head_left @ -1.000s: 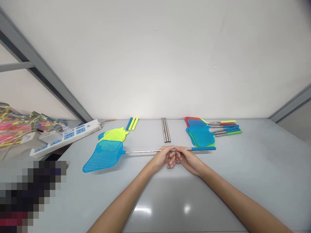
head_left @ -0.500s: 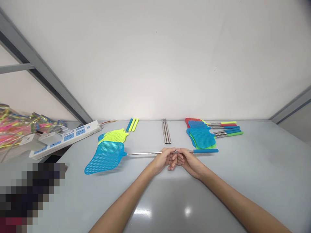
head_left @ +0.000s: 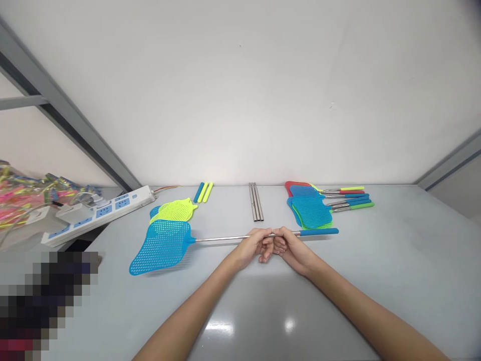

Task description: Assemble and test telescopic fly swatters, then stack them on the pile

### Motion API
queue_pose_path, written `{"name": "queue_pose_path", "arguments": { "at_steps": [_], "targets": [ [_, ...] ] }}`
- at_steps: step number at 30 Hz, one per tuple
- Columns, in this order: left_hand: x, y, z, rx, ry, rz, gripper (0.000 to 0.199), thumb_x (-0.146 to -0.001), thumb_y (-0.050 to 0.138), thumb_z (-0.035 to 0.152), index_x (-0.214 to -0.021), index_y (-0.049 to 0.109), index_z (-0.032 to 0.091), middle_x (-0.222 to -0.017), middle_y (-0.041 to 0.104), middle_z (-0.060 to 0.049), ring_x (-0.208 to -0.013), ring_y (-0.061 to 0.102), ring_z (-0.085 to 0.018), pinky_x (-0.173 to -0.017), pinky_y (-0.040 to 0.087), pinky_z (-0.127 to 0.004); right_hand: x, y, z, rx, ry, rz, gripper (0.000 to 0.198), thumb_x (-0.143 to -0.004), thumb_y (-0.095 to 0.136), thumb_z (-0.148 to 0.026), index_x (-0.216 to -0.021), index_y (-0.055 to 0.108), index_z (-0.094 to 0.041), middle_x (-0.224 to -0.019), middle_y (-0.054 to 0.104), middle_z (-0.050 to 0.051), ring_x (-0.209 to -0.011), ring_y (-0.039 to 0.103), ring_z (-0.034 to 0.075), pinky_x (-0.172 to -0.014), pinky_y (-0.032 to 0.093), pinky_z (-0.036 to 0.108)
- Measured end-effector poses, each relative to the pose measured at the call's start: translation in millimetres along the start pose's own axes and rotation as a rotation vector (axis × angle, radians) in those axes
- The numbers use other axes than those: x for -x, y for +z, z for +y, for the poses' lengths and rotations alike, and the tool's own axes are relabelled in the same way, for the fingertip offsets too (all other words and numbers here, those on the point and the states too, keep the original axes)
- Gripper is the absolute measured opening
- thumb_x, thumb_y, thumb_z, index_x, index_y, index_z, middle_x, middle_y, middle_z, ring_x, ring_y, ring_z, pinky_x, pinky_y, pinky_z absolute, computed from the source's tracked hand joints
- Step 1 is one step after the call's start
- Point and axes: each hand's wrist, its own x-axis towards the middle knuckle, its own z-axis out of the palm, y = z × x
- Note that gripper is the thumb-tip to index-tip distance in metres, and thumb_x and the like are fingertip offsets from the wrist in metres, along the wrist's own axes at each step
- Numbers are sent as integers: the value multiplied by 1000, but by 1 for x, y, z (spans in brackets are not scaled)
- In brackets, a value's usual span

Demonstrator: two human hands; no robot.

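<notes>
A blue fly swatter with a thin metal rod and a blue grip lies sideways across my hands, its perforated head to the left. My left hand is closed around the rod near its middle. Close beside it, my right hand grips the thicker tube just left of the blue handle. Both thumbs meet on top of the rod, and the spot between them is partly hidden by the fingers. Several metal tubes lie beyond my hands.
Yellow swatter heads overlap a blue one at the left, below blue and yellow grips. At right lies a stack of swatters with handles pointing right. A white power strip and plastic-wrapped items are at far left.
The swatter's head has tilted slightly lower on the left and its handle a little higher on the right. Both hands keep their hold, and the view has shifted slightly.
</notes>
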Motion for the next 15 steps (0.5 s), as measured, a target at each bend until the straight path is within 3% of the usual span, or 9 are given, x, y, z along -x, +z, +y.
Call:
{"name": "queue_pose_path", "arguments": {
  "at_steps": [3, 8, 15],
  "targets": [
    [0, 0, 0, 10, 14, -3, 37, -77, 36, 40, -48, 31, 17, -35, 40, 3, -33, 39, -8, -37, 25, -21, 0, 2, -1, 3, 4, 11, 35, -71, 46, -23, -41, 31, -18, -40, 21, -6, -42, 19, 8, -47, 24, 24],
    [0, -3, 2, 23, 25, 10, 39, -77, 39, 37, -46, 24, 18, -30, 21, 9, -29, 30, -6, -38, 23, -21, 2, 5, -6, 8, 66, 34, 34, -71, 45, -24, -42, 29, -19, -40, 18, -8, -39, 14, 7, -42, 20, 23],
    [2, -8, 7, 11, -37, -20, 40, -77, 39, 37, -46, 22, 19, -31, 19, 9, -28, 18, -4, -34, 13, -20, 5, 5, -10, 59, 96, 52, 33, -71, 46, -23, -43, 29, -18, -40, 18, -8, -38, 13, 6, -41, 18, 23]
  ]
}}
